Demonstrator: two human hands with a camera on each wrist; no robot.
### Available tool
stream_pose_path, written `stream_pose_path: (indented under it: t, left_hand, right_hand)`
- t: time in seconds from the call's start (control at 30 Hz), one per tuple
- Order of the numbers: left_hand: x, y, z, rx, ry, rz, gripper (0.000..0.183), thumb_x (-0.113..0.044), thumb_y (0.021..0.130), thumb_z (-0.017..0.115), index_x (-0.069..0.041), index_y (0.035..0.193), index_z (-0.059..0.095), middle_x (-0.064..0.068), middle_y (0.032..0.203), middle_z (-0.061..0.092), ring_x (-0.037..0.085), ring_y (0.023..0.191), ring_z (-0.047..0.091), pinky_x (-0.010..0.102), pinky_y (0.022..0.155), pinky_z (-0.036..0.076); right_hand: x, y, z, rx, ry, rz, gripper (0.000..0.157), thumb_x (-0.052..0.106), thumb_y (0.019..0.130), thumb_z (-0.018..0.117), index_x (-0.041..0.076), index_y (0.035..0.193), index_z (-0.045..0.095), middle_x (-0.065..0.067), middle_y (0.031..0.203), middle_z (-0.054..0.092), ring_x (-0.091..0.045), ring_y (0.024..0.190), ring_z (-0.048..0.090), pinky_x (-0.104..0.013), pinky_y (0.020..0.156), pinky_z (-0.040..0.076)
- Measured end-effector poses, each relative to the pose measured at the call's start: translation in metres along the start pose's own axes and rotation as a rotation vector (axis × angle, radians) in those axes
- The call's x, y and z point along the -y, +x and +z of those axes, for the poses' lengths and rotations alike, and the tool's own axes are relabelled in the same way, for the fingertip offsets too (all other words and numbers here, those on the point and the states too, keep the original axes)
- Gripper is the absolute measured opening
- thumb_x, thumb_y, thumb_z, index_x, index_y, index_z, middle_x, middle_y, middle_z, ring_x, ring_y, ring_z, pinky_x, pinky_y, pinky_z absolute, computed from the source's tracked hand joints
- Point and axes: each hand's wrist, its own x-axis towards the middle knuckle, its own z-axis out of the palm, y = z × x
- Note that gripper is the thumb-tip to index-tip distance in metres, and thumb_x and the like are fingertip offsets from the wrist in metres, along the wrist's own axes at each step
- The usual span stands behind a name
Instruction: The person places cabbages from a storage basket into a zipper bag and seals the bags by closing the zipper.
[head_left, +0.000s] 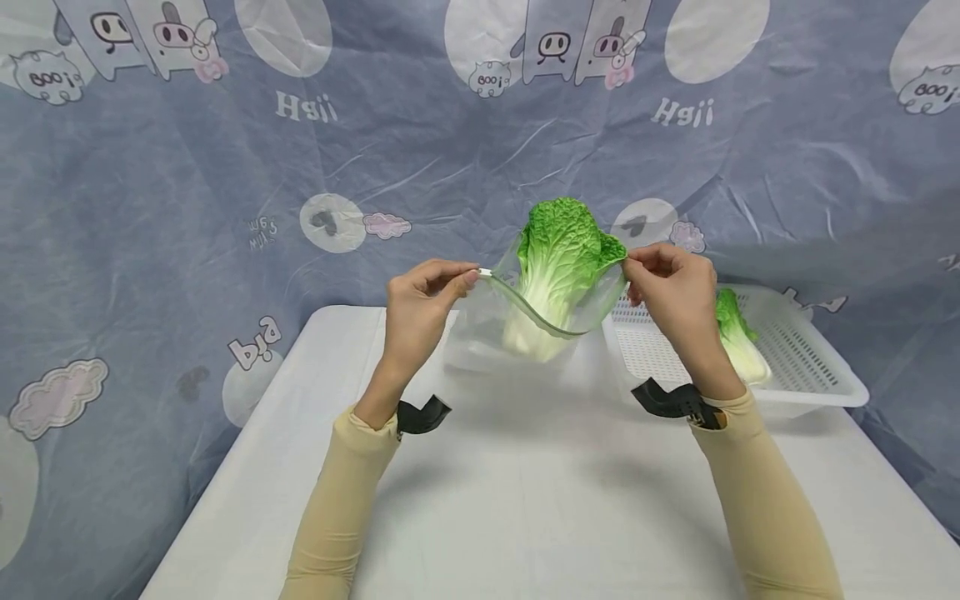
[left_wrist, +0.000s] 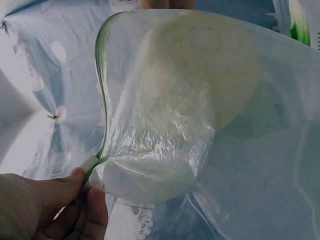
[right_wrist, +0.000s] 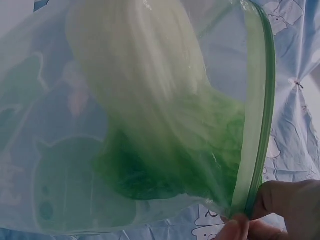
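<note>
A clear zip bag (head_left: 480,333) with a green zip edge hangs between both hands over the table. Inside it leans a napa cabbage (head_left: 558,258), white base down in the bag and green leaf tips sticking out past the opening. My left hand (head_left: 420,308) pinches the bag's left corner by the white slider (left_wrist: 90,164). The right hand (head_left: 675,287) pinches the opposite corner, its fingertips right at a leaf edge. In the right wrist view, thumb and fingers grip the green zip strip (right_wrist: 260,150), with the cabbage showing through the plastic.
At the right of the white table (head_left: 510,500) stands a white perforated basket (head_left: 810,358). Another napa cabbage (head_left: 738,342) lies in it, partly behind the right forearm. A blue-grey printed cloth (head_left: 420,150) hangs behind the table.
</note>
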Motion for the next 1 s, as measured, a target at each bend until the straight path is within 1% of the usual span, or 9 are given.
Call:
stream_pose_path:
  t: [0.1, 0.2, 0.33, 0.47, 0.53, 0.6, 0.7, 0.87, 1.0]
  left_hand:
    - [-0.009, 0.001, 0.0, -0.01, -0.015, 0.005, 0.014, -0.003, 0.086, 0.07, 0.006, 0.096, 0.073, 0.022, 0.09, 0.07, 0.038, 0.072, 0.063, 0.03, 0.068, 0.055]
    - [-0.017, 0.002, -0.001, -0.015, -0.029, 0.005, 0.014, 0.0, 0.086, 0.069, 0.01, 0.095, 0.071, 0.025, 0.089, 0.07, 0.042, 0.071, 0.062, 0.028, 0.066, 0.055]
    - [-0.018, 0.003, -0.003, -0.027, -0.048, -0.025, 0.014, 0.0, 0.087, 0.069, 0.012, 0.095, 0.071, 0.026, 0.089, 0.07, 0.035, 0.068, 0.064, 0.032, 0.067, 0.057]
    - [-0.016, 0.006, -0.005, -0.045, -0.061, -0.061, 0.016, -0.001, 0.087, 0.069, 0.011, 0.096, 0.071, 0.027, 0.089, 0.07, 0.028, 0.066, 0.065, 0.036, 0.068, 0.057]
    - [-0.015, 0.006, -0.006, -0.056, -0.062, -0.076, 0.016, -0.002, 0.087, 0.07, 0.011, 0.097, 0.071, 0.027, 0.089, 0.071, 0.026, 0.065, 0.065, 0.033, 0.068, 0.057]
    - [-0.014, 0.007, -0.006, -0.068, -0.067, -0.089, 0.017, -0.002, 0.087, 0.07, 0.011, 0.097, 0.071, 0.026, 0.086, 0.07, 0.025, 0.064, 0.065, 0.033, 0.068, 0.057]
    - [-0.004, 0.009, -0.006, -0.086, -0.081, -0.099, 0.017, -0.003, 0.087, 0.07, 0.01, 0.097, 0.071, 0.027, 0.082, 0.069, 0.025, 0.064, 0.065, 0.032, 0.067, 0.057]
    - [0.015, 0.011, -0.008, -0.107, -0.115, -0.104, 0.018, -0.008, 0.087, 0.072, 0.007, 0.097, 0.072, 0.025, 0.078, 0.068, 0.02, 0.063, 0.064, 0.028, 0.068, 0.057]
    - [0.019, 0.012, -0.01, -0.125, -0.131, -0.1, 0.022, -0.015, 0.086, 0.074, 0.004, 0.097, 0.074, 0.013, 0.074, 0.07, 0.016, 0.063, 0.064, 0.027, 0.069, 0.056]
  right_hand:
    - [0.005, 0.002, -0.003, 0.004, -0.081, -0.033, 0.015, 0.018, 0.09, 0.063, 0.008, 0.096, 0.071, 0.02, 0.064, 0.064, 0.001, 0.052, 0.061, -0.017, 0.058, 0.049]
    - [0.008, 0.003, -0.005, 0.057, -0.087, -0.06, 0.014, 0.015, 0.091, 0.059, 0.009, 0.103, 0.064, 0.017, 0.08, 0.065, 0.003, 0.056, 0.062, -0.015, 0.061, 0.049]
    - [0.009, 0.004, -0.007, 0.129, -0.071, -0.114, 0.013, 0.009, 0.092, 0.055, 0.008, 0.101, 0.066, 0.014, 0.085, 0.066, 0.002, 0.06, 0.063, -0.018, 0.049, 0.04]
    - [0.01, 0.004, -0.009, 0.167, -0.098, -0.167, 0.023, 0.004, 0.091, 0.053, 0.011, 0.09, 0.075, 0.015, 0.081, 0.069, 0.001, 0.063, 0.065, -0.021, 0.043, 0.031]
    - [0.009, 0.004, -0.009, 0.206, -0.094, -0.191, 0.023, 0.002, 0.09, 0.054, 0.011, 0.094, 0.075, 0.012, 0.092, 0.068, 0.003, 0.07, 0.065, -0.016, 0.047, 0.036]
    - [0.007, 0.004, -0.007, 0.259, -0.058, -0.22, 0.02, 0.001, 0.089, 0.059, 0.009, 0.099, 0.074, 0.005, 0.101, 0.066, 0.002, 0.08, 0.065, -0.01, 0.057, 0.046]
    - [0.0, 0.005, -0.004, 0.322, 0.009, -0.315, 0.019, -0.002, 0.087, 0.067, 0.006, 0.103, 0.072, -0.003, 0.107, 0.063, -0.001, 0.093, 0.063, -0.011, 0.075, 0.053]
    - [-0.011, 0.01, -0.001, 0.333, 0.1, -0.491, 0.022, -0.013, 0.081, 0.068, -0.001, 0.1, 0.073, -0.013, 0.103, 0.062, -0.009, 0.092, 0.064, -0.017, 0.077, 0.056]
    - [-0.014, 0.013, -0.002, 0.28, 0.055, -0.529, 0.022, -0.013, 0.081, 0.069, 0.0, 0.098, 0.075, -0.011, 0.109, 0.061, -0.007, 0.085, 0.064, -0.013, 0.073, 0.054]
